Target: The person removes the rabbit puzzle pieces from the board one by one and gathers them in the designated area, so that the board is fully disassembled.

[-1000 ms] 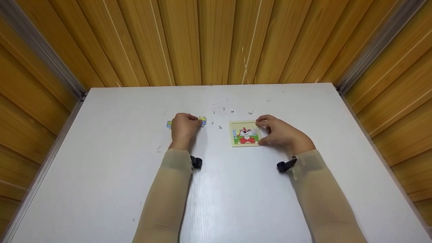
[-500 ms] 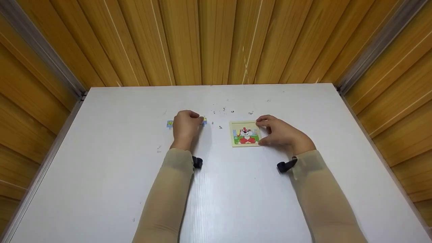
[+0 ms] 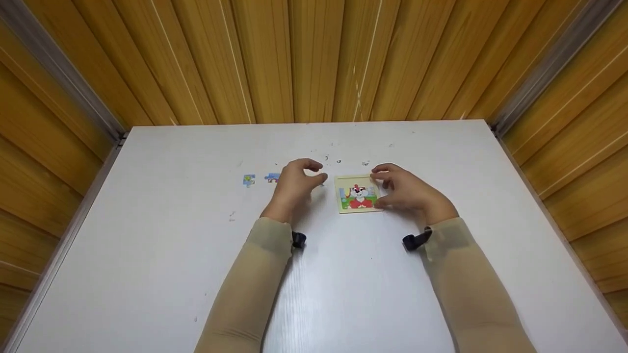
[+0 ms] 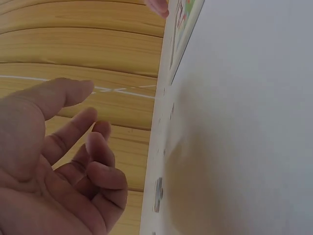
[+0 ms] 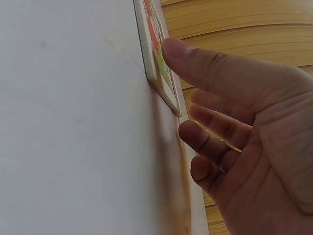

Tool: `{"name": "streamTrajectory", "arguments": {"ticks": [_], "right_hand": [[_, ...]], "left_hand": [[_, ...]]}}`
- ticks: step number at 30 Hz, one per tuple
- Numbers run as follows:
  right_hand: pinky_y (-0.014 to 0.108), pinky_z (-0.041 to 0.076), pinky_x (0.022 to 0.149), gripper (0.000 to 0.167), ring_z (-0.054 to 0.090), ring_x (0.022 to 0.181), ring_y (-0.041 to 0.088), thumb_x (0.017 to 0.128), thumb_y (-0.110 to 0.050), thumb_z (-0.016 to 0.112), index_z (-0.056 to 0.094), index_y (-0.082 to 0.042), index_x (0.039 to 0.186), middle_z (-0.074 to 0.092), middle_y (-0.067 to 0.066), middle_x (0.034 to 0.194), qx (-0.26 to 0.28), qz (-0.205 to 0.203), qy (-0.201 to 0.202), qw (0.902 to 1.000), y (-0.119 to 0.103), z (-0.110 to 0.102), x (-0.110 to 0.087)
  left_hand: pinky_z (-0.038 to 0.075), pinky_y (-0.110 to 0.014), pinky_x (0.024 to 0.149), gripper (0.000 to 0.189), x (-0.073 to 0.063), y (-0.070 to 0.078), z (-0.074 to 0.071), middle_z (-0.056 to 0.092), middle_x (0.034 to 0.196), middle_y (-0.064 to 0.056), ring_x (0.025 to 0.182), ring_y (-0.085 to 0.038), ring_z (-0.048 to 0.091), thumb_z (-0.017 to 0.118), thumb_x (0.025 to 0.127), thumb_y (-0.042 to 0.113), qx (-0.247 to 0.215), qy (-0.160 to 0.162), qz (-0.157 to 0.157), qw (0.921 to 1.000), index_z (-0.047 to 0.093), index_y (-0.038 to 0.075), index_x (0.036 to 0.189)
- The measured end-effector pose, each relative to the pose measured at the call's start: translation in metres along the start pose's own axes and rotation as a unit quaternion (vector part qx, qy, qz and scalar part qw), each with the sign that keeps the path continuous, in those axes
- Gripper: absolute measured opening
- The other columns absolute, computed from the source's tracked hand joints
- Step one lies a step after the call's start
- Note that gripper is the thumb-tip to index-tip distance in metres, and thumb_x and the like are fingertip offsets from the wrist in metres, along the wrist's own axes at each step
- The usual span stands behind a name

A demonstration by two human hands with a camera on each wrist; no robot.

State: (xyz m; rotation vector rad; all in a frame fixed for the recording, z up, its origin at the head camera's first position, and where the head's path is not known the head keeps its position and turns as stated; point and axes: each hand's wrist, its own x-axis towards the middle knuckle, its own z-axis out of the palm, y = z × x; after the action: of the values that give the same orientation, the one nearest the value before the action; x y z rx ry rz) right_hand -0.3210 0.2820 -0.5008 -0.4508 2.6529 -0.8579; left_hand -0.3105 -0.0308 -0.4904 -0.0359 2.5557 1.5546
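A square wooden jigsaw puzzle board [image 3: 359, 197] with a cartoon animal in red lies flat on the white table. My right hand [image 3: 411, 191] holds its right edge, thumb at the lower corner and fingers at the upper one; the right wrist view shows the thumb on the puzzle board [image 5: 157, 54]. Left of the board, my left hand [image 3: 294, 184] is above the table, thumb and fingers apart, nothing seen between them. Farther left lie a blue-and-yellow puzzle piece [image 3: 249, 180] and another puzzle piece [image 3: 272, 177], partly hidden by the left hand.
The white table [image 3: 333, 274] has small dark marks [image 3: 338, 161] near its middle back. Wood-patterned panels [image 3: 314, 59] stand behind and at both sides. In the left wrist view, a puzzle piece [image 4: 158, 194] shows edge-on on the tabletop.
My left hand has moved right towards the board and its thumb and fingers have spread, uncovering the pieces on its left. My right hand has stayed at the board's right edge.
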Motion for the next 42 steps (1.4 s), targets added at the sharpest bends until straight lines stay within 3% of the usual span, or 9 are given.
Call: {"name": "streamTrajectory", "arguments": {"ticks": [5,10,16,19,24,30,37,42], "right_hand": [[0.052,0.042,0.121,0.082,0.054,0.136,0.030,0.090,-0.017,0.095,0.060,-0.009,0.164,0.044,0.004,0.177,0.009,0.001,0.001,1.0000,-0.004,0.002,0.002],[0.057,0.038,0.135,0.083,0.051,0.152,0.034,0.092,-0.016,0.095,0.057,-0.006,0.165,0.044,0.007,0.180,0.016,0.006,-0.004,0.9998,-0.007,0.004,0.002],[0.059,0.040,0.133,0.072,0.053,0.155,0.037,0.092,-0.016,0.093,0.065,-0.004,0.157,0.048,0.011,0.178,-0.015,-0.011,0.000,0.9998,-0.006,0.004,0.003],[0.060,0.035,0.136,0.071,0.046,0.163,0.040,0.092,-0.017,0.093,0.066,-0.005,0.156,0.047,0.012,0.178,-0.022,-0.017,0.001,0.9996,-0.005,0.004,0.002],[0.062,0.026,0.140,0.075,0.031,0.171,0.040,0.093,-0.022,0.094,0.064,-0.004,0.159,0.045,0.009,0.180,-0.027,-0.021,-0.007,0.9994,-0.005,0.004,0.001],[0.060,0.027,0.141,0.070,0.033,0.171,0.040,0.093,-0.019,0.093,0.066,-0.001,0.156,0.047,0.010,0.179,-0.034,-0.033,-0.011,0.9988,-0.004,0.004,0.000],[0.061,0.026,0.141,0.070,0.034,0.171,0.040,0.094,-0.019,0.093,0.066,-0.001,0.156,0.047,0.009,0.180,-0.029,-0.026,-0.013,0.9991,-0.006,0.005,0.000],[0.061,0.026,0.140,0.069,0.034,0.171,0.042,0.094,-0.019,0.092,0.067,0.001,0.154,0.048,0.011,0.179,-0.029,-0.031,-0.013,0.9990,-0.007,0.005,0.001]], "left_hand": [[0.045,-0.054,0.131,0.039,-0.002,0.002,0.013,0.069,0.153,-0.006,0.151,-0.029,0.058,0.084,0.103,0.030,0.017,-0.040,0.025,0.9988,0.078,0.012,0.137],[0.043,-0.054,0.133,0.037,-0.006,0.003,0.023,0.067,0.157,-0.006,0.153,-0.028,0.057,0.084,0.103,0.030,0.028,-0.063,0.027,0.9973,0.079,0.013,0.135],[0.040,-0.051,0.136,0.037,-0.006,0.002,0.030,0.066,0.160,-0.007,0.157,-0.028,0.055,0.081,0.104,0.025,0.053,-0.087,0.039,0.9940,0.078,0.012,0.139],[0.039,-0.051,0.137,0.038,-0.007,0.003,0.033,0.067,0.159,-0.007,0.158,-0.028,0.054,0.081,0.105,0.025,0.065,-0.094,0.043,0.9925,0.078,0.012,0.140],[0.043,-0.050,0.134,0.036,-0.006,0.002,0.038,0.070,0.154,-0.008,0.151,-0.027,0.060,0.080,0.106,0.024,0.084,-0.094,0.051,0.9906,0.078,0.010,0.138],[0.049,-0.047,0.129,0.032,-0.006,0.001,0.045,0.074,0.144,-0.007,0.142,-0.027,0.066,0.080,0.107,0.024,0.150,-0.090,0.085,0.9809,0.081,0.009,0.135],[0.052,-0.045,0.123,0.032,-0.004,-0.001,0.050,0.071,0.146,-0.007,0.139,-0.030,0.061,0.082,0.106,0.026,0.226,-0.071,0.118,0.9642,0.084,0.010,0.133],[0.053,-0.043,0.120,0.034,-0.003,-0.001,0.051,0.068,0.148,-0.008,0.136,-0.030,0.058,0.083,0.105,0.026,0.234,-0.057,0.108,0.9645,0.083,0.010,0.135]]}}
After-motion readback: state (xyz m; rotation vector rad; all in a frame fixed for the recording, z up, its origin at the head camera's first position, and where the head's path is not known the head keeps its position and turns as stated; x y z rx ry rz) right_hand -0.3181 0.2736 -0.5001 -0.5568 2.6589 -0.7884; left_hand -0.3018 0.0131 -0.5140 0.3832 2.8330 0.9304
